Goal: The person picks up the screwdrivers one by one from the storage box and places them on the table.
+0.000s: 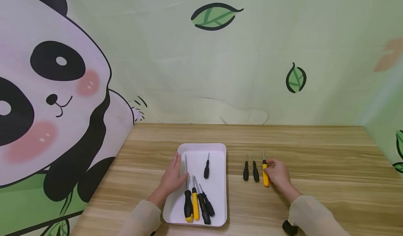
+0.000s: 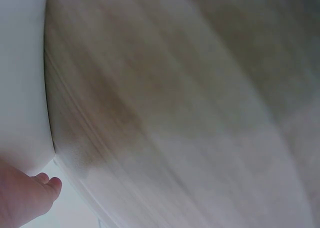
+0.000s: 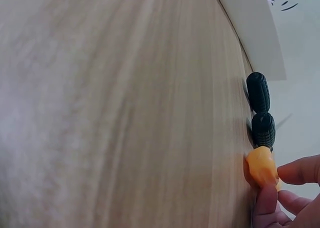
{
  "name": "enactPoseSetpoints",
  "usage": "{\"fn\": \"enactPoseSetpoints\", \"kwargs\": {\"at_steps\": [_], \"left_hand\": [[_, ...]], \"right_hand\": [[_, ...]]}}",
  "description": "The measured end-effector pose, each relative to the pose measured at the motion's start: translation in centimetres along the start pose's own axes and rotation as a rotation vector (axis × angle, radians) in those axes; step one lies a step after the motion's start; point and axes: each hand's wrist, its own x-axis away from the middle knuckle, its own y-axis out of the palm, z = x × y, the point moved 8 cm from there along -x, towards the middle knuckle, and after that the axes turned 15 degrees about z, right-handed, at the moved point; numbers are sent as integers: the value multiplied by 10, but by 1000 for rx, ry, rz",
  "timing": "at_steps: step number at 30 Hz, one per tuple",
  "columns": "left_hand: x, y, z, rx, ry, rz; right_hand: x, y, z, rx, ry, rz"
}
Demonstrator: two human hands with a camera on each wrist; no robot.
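Note:
My right hand (image 1: 278,174) pinches a yellow-handled screwdriver (image 1: 266,176) on the table, its shaft pointing to the back. Just left of it lie two black screwdrivers (image 1: 255,173), side by side. In the right wrist view, thumb and fingers meet around the yellow handle (image 3: 261,165). My left hand (image 1: 171,178) rests against the left side of a white tray (image 1: 217,201), fingers straight along the rim and thumb over the edge. Inside the tray, a small black screwdriver (image 1: 206,169) lies apart at the back. Several black and yellow screwdrivers (image 1: 195,204) are grouped at its front.
The wooden table (image 1: 330,162) extends to both sides of the tray. Behind it hangs a pale green backdrop (image 1: 239,64) with a panda and leaves printed on it. A black object (image 1: 289,228) shows by the right sleeve.

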Motion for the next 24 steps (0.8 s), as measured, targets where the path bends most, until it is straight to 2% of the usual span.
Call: {"fn": "enactPoseSetpoints", "kwargs": {"at_steps": [13,24], "left_hand": [[0,-1,2,-3,3,-3],[-1,-1,2,-7,-26,-20]], "right_hand": [[0,-6,1,-9,22,4],[2,-7,0,-14,29,-13]]}}
